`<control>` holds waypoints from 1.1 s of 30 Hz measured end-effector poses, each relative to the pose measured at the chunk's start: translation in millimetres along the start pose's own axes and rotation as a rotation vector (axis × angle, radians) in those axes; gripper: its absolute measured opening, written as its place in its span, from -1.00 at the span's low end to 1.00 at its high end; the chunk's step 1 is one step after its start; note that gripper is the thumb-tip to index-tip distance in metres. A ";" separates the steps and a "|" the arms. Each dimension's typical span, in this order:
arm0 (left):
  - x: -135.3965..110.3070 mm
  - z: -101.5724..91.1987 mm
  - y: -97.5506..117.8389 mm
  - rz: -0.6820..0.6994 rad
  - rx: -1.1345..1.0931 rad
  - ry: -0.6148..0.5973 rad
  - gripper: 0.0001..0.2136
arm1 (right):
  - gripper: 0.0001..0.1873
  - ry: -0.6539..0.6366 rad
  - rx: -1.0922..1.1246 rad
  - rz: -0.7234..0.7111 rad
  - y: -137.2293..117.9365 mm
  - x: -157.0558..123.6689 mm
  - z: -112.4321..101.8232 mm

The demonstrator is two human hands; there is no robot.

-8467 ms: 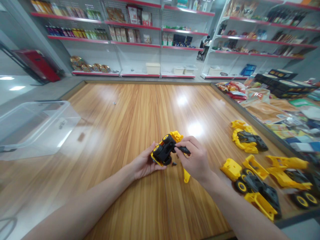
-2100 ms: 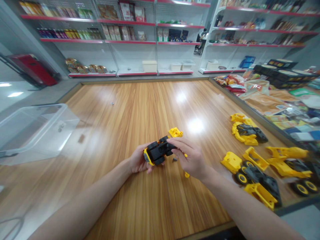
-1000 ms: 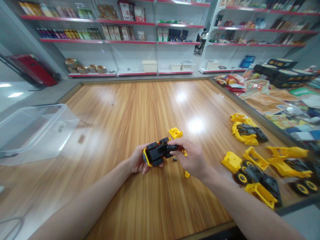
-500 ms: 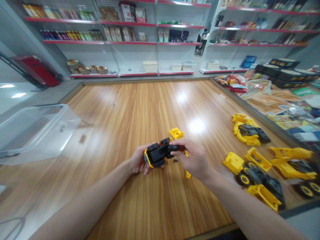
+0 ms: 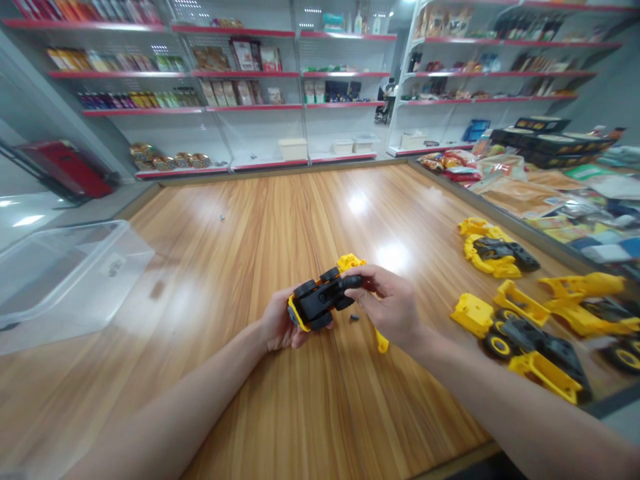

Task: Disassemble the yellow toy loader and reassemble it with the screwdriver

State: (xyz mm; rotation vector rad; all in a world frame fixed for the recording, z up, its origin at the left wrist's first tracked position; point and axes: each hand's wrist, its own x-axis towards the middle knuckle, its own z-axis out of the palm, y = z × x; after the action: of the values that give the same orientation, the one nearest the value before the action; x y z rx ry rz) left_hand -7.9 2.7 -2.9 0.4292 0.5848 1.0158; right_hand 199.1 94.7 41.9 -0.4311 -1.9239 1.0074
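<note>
A black and yellow toy truck (image 5: 320,300) is held with its dark underside and wheels turned up toward me. My left hand (image 5: 281,322) is closed around its left end, with some fingers hidden beneath. At the other end, the thumb and fingers of my right hand (image 5: 390,300) pinch a black rounded part (image 5: 353,282); whether it belongs to the truck or is separate, I cannot tell. Just behind lies a yellow toy part (image 5: 351,261). A small dark piece (image 5: 355,318) rests on the table below the truck, and a yellow strip (image 5: 382,341) shows under my right wrist.
Several yellow and black toy vehicles and parts (image 5: 545,377) lie on the right of the wooden table (image 5: 260,413). A clear plastic box (image 5: 90,280) stands at the left. Beyond the right edge are packages (image 5: 520,197); stocked shelves (image 5: 250,107) line the back.
The camera view has tilted up slightly, showing more of the shelves. Both hands keep hold at the truck, with only a slight shift.
</note>
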 end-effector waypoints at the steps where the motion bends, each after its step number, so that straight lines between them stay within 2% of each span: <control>1: 0.2 0.3 0.6 0.002 0.010 -0.009 -0.41 | -0.78 0.003 -0.004 -0.010 0.6 -0.1 0.0; 12: 2.0 0.5 8.3 0.023 0.084 -0.064 -0.43 | -0.77 0.031 0.022 -0.015 -0.3 -0.9 3.2; 19: 2.9 -4.9 7.7 0.027 0.086 -0.075 -0.48 | -0.76 0.238 0.073 -0.021 -0.9 9.9 -5.9; 22: 2.3 -8.9 8.0 0.021 0.093 -0.074 -0.48 | -0.74 0.294 0.020 -0.043 -3.7 12.9 -10.3; 26: -0.4 -10.8 6.9 0.043 0.114 -0.010 -0.47 | -0.72 0.350 -0.074 -0.093 -10.6 13.0 -12.1; 29: -4.5 -4.3 3.9 0.145 0.152 0.052 -0.53 | -0.71 0.385 -0.078 -0.115 -13.1 13.1 -12.5; 33: -7.1 9.7 0.3 0.477 0.248 0.145 -0.66 | -0.74 0.346 -0.082 -0.119 -7.9 14.3 -13.6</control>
State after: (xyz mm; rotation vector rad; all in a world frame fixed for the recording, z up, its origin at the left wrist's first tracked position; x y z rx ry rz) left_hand -4.7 -4.1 6.5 0.7419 0.7623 1.4444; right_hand 203.4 105.5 59.7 -0.4959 -1.6611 0.7256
